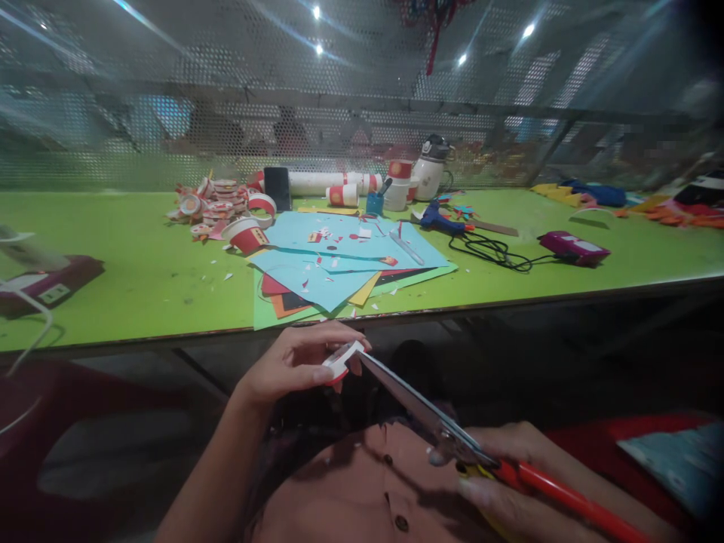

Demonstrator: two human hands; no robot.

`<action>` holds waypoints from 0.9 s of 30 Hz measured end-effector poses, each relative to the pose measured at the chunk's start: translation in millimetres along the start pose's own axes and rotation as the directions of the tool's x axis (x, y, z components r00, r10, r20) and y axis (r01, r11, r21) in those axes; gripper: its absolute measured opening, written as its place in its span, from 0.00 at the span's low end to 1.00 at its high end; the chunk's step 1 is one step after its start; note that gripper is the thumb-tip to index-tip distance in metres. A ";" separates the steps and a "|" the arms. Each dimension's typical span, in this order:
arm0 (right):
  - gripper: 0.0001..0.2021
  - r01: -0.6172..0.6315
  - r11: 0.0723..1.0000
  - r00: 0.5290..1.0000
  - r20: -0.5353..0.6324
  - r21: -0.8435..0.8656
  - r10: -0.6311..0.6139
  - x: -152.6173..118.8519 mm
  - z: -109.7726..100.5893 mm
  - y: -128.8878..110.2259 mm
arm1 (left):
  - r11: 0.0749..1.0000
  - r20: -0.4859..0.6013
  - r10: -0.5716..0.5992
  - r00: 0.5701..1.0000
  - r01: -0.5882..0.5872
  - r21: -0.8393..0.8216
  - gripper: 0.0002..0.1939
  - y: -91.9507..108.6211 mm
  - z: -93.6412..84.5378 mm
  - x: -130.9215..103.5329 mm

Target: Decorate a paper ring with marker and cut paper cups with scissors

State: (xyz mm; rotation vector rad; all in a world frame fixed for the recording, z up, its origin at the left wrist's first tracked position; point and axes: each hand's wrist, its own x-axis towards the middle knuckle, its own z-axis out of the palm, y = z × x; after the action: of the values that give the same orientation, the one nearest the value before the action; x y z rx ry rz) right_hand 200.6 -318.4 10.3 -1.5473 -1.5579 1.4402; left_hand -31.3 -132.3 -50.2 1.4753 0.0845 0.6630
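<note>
My left hand (305, 358) pinches a small white and red paper piece (338, 365) between thumb and fingers, just in front of the table edge. In my right hand (526, 471), at the lower right, are large scissors (418, 403) with red and yellow handles. Their blades point up and left, and the tips meet the paper piece at its right side. The blades look nearly closed. Beyond my hands, light blue paper sheets (339, 283) lie on the green table (152, 279), over other coloured sheets and strewn with small scraps.
Cut cup pieces (218, 205) are heaped at the back left, near a black phone (277, 188). Paper cups (399, 185) and a white flask (431, 170) stand at the back. A blue glue gun (444, 219), black cable and purple power strip (574, 248) lie to the right.
</note>
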 end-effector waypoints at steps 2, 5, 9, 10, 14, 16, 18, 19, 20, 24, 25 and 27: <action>0.24 0.004 1.000 1.000 -0.022 0.011 -0.004 0.5 0.5 0.3 | 1.000 -0.007 -0.006 1.000 0.006 -0.025 0.22 -2.1 -1.1 1.5; 0.23 -0.015 0.999 0.999 -0.042 0.034 0.016 2.1 -0.2 5.0 | 0.995 -0.045 0.010 0.999 -0.015 -0.100 0.23 -4.7 -1.8 2.8; 0.23 -0.046 0.999 0.993 -0.109 0.027 0.049 2.5 -2.6 20.7 | 0.977 -0.056 0.007 0.998 -0.019 -0.212 0.22 -6.0 -0.5 1.6; 0.23 -0.046 0.999 0.991 -0.127 0.016 0.047 2.4 -3.0 25.2 | 0.970 -0.056 0.010 0.998 -0.023 -0.243 0.22 -5.9 0.1 1.3; 0.22 0.000 0.999 0.988 -0.154 -0.049 -0.007 5.3 -1.9 40.4 | 0.934 -0.060 0.039 0.997 -0.058 -0.352 0.23 -4.9 3.2 1.2; 0.20 0.030 0.996 0.982 -0.181 -0.089 -0.046 8.9 -0.7 46.9 | 0.922 -0.066 0.060 0.996 -0.081 -0.379 0.23 -5.1 4.7 2.0; 0.19 0.067 0.984 0.966 -0.236 -0.167 -0.106 12.3 -0.2 54.1 | 0.914 -0.073 0.079 0.994 -0.101 -0.394 0.22 -5.8 5.8 2.8; 0.19 0.094 0.970 0.954 -0.258 -0.222 -0.151 13.6 -0.5 57.9 | 0.910 -0.075 0.084 0.994 -0.107 -0.400 0.21 -6.3 6.3 3.1; 0.21 0.122 0.951 0.939 -0.277 -0.283 -0.202 14.5 -1.1 61.4 | 0.906 -0.076 0.089 0.993 -0.112 -0.407 0.21 -6.7 6.7 3.5; 0.22 0.212 0.856 0.875 -0.299 -0.471 -0.381 16.9 -2.9 66.7 | 0.894 -0.080 0.103 0.991 -0.128 -0.430 0.21 -6.5 8.2 4.0; 0.20 0.234 0.834 0.858 -0.298 -0.499 -0.419 17.6 -2.2 65.1 | 0.893 -0.086 0.105 0.991 -0.132 -0.430 0.20 -5.8 8.6 3.9; 0.18 0.281 0.797 0.836 -0.272 -0.535 -0.477 20.0 0.8 58.9 | 0.898 -0.100 0.102 0.990 -0.135 -0.418 0.19 -4.2 9.2 3.4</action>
State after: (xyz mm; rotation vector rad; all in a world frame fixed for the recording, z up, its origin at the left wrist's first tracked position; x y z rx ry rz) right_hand 218.1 -312.6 -49.1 -1.5221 -1.9088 0.4841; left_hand -22.9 -138.8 -51.8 1.0390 -0.0897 0.7818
